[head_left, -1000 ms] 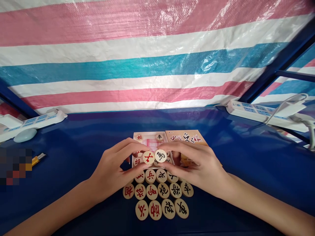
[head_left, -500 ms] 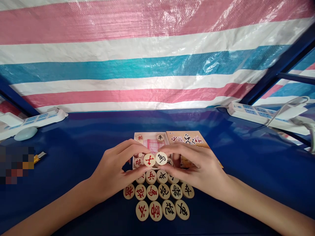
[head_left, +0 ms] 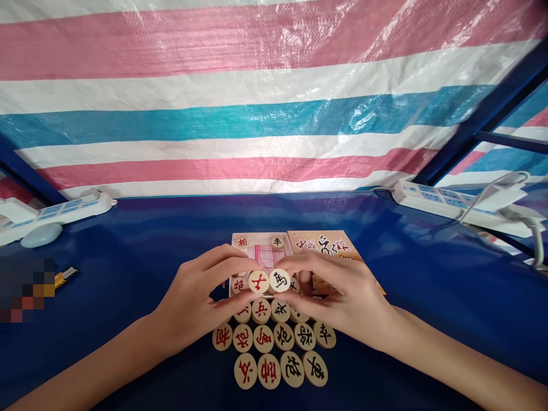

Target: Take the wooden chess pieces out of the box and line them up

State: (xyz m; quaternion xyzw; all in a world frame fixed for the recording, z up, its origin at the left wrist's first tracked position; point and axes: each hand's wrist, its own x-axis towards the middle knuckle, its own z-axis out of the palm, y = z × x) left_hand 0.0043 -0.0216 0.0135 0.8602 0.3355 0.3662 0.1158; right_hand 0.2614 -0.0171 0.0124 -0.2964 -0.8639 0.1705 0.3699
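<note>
Between thumb and fingers, my left hand (head_left: 209,288) pinches a round wooden xiangqi piece with a red character (head_left: 258,281). My right hand (head_left: 334,282) grips a xiangqi piece with a black character (head_left: 279,280) in the same way. The two pieces are held side by side, faces toward me, edges close or touching. Behind them lies an open white box (head_left: 238,235) with a few pieces in it, among them one in its far right corner (head_left: 277,242). Nearer to me, rows of pieces lie on the table, red characters left (head_left: 264,339), black right (head_left: 293,367). My hands hide some pieces.
The printed box lid (head_left: 317,242) lies right of the box on the blue table (head_left: 171,228). White power strips stand at the back left (head_left: 81,206) and back right (head_left: 449,202). A pale mouse (head_left: 41,234) and a yellow cutter (head_left: 65,277) lie at left, beside a blurred patch.
The view has shifted slightly, so everything sits a little lower and further left. Both hands keep holding the same two pieces, with no clear movement against the box.
</note>
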